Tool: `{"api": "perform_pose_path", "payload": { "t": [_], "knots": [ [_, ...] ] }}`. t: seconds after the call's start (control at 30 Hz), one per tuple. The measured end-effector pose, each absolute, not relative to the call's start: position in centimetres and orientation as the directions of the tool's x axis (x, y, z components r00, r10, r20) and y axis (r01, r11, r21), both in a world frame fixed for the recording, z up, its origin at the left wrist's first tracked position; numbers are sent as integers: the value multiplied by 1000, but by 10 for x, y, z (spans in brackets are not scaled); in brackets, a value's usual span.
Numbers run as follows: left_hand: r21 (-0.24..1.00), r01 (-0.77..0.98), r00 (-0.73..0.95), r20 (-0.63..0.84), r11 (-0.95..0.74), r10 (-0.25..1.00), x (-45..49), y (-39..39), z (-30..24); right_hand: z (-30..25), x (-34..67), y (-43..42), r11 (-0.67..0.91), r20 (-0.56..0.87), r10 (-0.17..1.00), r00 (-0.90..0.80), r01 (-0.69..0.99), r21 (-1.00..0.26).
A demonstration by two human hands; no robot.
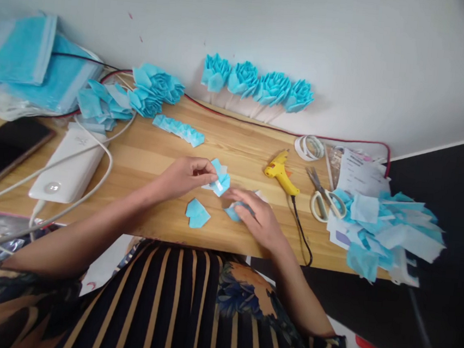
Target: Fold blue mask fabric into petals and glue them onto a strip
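Note:
Between the thumb and fingers of my left hand [186,178] is a folded blue petal strip [221,181], held just above the wooden table. My right hand [258,220] is low over the table to its right, its fingers closed about a blue fabric petal [233,211] that they partly cover. Nearer my body, a loose folded blue petal [198,213] lies flat. Farther back lies a row of joined blue petals [179,129]. Some pale material beneath my right fingers is mostly hidden.
Several blue fabric flowers on sticks [271,87] lean against the wall. On the right are a yellow glue gun [280,170], scissors [323,196], tape rolls [309,147] and blue scraps [391,227]. A white power bank [69,164], cables, phone [8,152] and masks [22,55] occupy the left.

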State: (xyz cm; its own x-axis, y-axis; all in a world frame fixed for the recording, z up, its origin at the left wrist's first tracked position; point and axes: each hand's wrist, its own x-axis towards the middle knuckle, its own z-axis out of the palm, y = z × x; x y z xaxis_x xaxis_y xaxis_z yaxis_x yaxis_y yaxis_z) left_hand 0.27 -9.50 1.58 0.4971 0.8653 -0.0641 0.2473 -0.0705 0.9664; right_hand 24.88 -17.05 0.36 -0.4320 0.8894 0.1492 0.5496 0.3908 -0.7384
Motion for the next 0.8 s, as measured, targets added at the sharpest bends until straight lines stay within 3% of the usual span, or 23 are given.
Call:
{"api": "perform_pose_path", "payload": {
  "t": [0.2,0.37,0.43,0.6,0.8],
  "knots": [
    [997,72,301,-27,6,953,-7,-90,22,0,240,-161,382,219,918,-330,590,-712],
    [916,-372,47,-139,146,989,-29,-75,30,-9,240,-158,368,270,930,-251,608,-704],
    [882,-457,-64,-161,114,985,-47,-61,29,-12,240,-158,362,294,932,-213,601,-712],
    [912,-399,-334,-54,-89,941,-98,-19,17,-13,239,-156,385,348,920,-182,593,-707],
    [781,-609,-424,-176,-136,889,-105,-10,18,-11,240,-158,412,386,904,-182,606,-681]
  ]
}}
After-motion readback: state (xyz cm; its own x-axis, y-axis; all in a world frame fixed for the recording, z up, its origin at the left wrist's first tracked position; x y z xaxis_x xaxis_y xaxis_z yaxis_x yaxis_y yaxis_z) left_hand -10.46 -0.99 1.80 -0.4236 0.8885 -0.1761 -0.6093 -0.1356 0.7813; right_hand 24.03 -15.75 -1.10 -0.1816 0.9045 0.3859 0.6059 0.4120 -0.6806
